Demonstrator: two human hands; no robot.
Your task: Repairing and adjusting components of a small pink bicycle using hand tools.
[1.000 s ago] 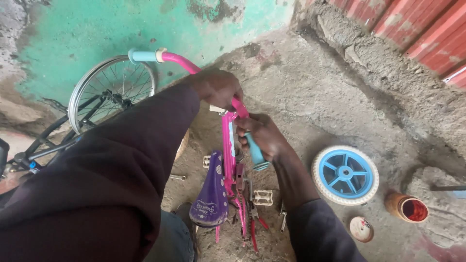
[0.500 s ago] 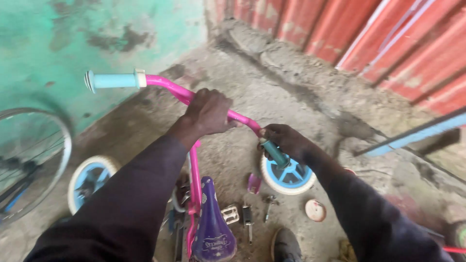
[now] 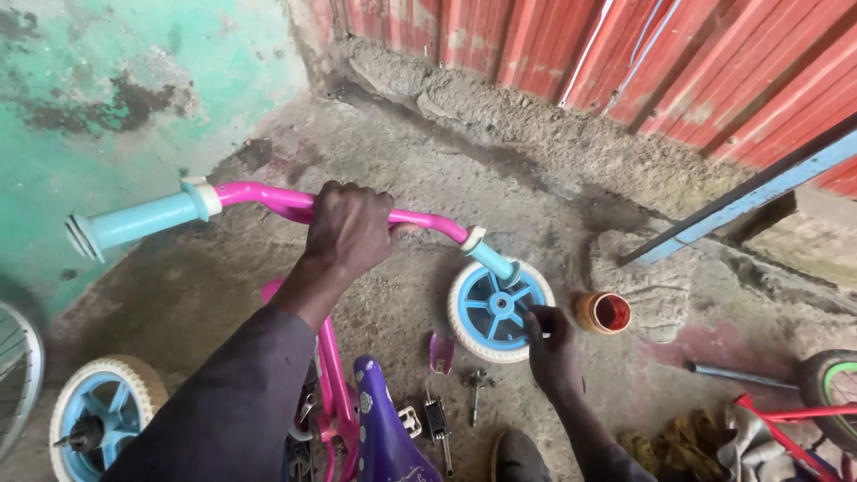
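Observation:
A small pink child's bike stands in front of me, with light blue grips [image 3: 134, 223] and a purple saddle [image 3: 386, 433]. My left hand [image 3: 350, 228] is closed around the middle of the pink handlebar [image 3: 259, 196]. My right hand [image 3: 553, 353] is low near the ground. Its fingertips touch the right rim of a loose blue wheel with a white tyre [image 3: 486, 312] that lies flat on the dirt. I cannot make out whether those fingers grip the rim.
An orange tin [image 3: 603, 312] stands right of the wheel. Pedals and bolts [image 3: 437, 415] lie beside a pink part [image 3: 441, 351]. Another blue wheel [image 3: 103, 411] is at bottom left. A blue bar [image 3: 741, 201] leans on the red corrugated wall. Rags [image 3: 687, 442] lie by a red frame [image 3: 786, 419].
My right hand has let go of the right handlebar grip and dropped to the blue wheel on the ground. My left hand keeps its hold on the handlebar.

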